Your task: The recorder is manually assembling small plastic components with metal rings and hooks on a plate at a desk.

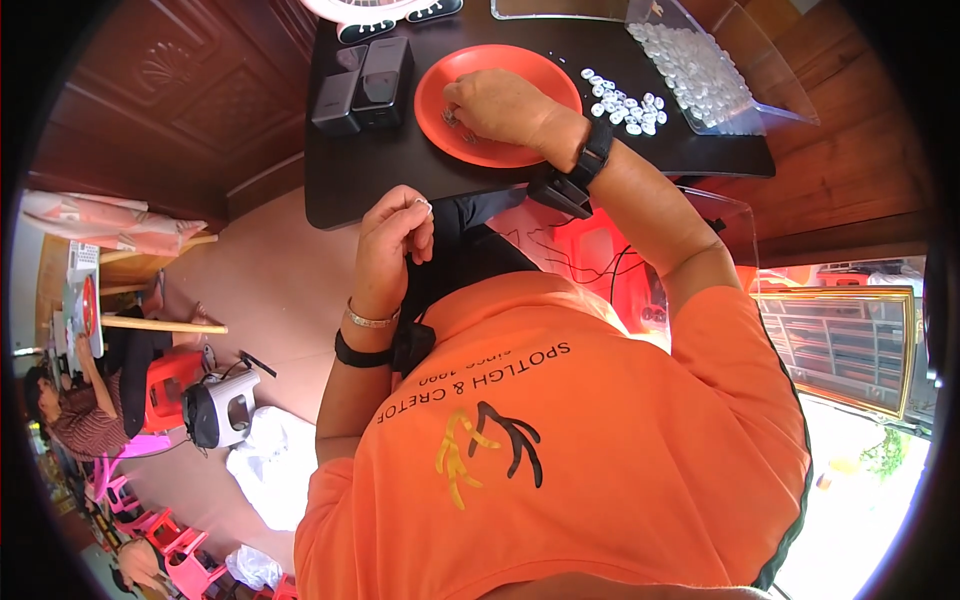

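Note:
My right hand (505, 108) reaches into a round red plate (555, 88), its fingers bent down and pressed together. Small metal-looking pieces (449, 118) lie on the plate beside those fingers. What the fingertips hold, if anything, is hidden. My left hand (388, 240) is raised by the table's near edge, fingers curled, with a small white piece (425, 206) pinched at the fingertips. Several white oval pieces with dark marks (625, 105) are scattered right of the plate. A clear plastic bin (745, 128) behind them holds many similar whitish pieces.
Two dark grey boxes (383, 80) stand left of the plate on the black table (350, 185). A clear sheet and black cables (610, 270) hang below its edge. Another person (90, 410) sits at far left, near red stools (190, 565) and a grey-white appliance (220, 410).

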Available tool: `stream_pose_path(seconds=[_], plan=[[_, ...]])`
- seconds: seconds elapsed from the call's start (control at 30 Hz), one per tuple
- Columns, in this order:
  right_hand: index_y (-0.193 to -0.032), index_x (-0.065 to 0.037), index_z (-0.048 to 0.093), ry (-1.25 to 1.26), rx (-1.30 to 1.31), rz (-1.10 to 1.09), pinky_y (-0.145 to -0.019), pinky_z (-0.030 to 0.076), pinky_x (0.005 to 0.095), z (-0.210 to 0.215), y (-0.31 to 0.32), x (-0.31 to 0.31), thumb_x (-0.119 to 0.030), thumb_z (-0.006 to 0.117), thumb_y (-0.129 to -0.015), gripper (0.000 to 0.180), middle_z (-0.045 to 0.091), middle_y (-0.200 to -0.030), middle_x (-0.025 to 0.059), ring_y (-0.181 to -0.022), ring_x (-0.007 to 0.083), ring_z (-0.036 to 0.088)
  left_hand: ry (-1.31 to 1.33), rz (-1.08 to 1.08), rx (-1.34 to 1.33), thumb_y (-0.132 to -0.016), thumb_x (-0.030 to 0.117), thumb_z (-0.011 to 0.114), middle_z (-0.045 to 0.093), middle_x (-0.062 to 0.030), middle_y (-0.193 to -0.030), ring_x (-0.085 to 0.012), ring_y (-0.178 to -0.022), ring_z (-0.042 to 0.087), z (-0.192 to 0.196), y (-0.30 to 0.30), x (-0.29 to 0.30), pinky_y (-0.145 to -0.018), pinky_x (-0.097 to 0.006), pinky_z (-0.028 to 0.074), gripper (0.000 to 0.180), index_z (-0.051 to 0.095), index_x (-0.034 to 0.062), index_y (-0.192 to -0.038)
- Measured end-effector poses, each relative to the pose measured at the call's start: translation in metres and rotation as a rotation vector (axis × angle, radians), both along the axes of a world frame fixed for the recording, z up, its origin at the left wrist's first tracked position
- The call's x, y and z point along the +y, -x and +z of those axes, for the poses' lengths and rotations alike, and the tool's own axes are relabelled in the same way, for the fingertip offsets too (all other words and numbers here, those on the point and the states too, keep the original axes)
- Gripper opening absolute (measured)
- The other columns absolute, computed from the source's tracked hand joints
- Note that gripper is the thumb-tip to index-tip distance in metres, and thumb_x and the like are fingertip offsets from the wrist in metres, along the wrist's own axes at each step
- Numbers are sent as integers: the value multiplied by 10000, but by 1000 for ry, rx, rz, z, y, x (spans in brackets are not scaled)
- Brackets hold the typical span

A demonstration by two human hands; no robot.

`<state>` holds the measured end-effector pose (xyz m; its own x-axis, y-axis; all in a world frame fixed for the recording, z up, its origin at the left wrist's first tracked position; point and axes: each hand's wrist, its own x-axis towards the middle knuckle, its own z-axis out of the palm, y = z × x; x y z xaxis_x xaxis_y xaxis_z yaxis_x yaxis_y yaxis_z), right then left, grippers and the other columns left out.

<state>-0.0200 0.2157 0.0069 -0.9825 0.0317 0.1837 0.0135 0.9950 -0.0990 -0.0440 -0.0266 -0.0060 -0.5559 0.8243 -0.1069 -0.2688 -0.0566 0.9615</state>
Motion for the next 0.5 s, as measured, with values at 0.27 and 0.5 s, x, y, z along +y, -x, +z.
stream_pose_path(seconds=[0.27, 0.5], plan=[[-884, -48, 644, 74, 46, -72, -747, 480, 441, 9, -8, 8, -193, 556, -837, 176, 658, -844, 146, -825, 330, 625, -8, 16, -5, -895, 164, 500, 477, 6, -583, -84, -481, 450, -1, 0, 0, -448, -205, 334, 166, 514, 64, -764], [-895, -91, 680, 176, -70, 13, -724, 476, 429, 37, -35, 13, -165, 571, -797, 164, 647, -831, 122, -804, 328, 614, 19, 44, -11, -902, 181, 510, 479, 8, -589, -84, -486, 457, -3, 0, 0, -451, -203, 339, 172, 529, 60, -781]])
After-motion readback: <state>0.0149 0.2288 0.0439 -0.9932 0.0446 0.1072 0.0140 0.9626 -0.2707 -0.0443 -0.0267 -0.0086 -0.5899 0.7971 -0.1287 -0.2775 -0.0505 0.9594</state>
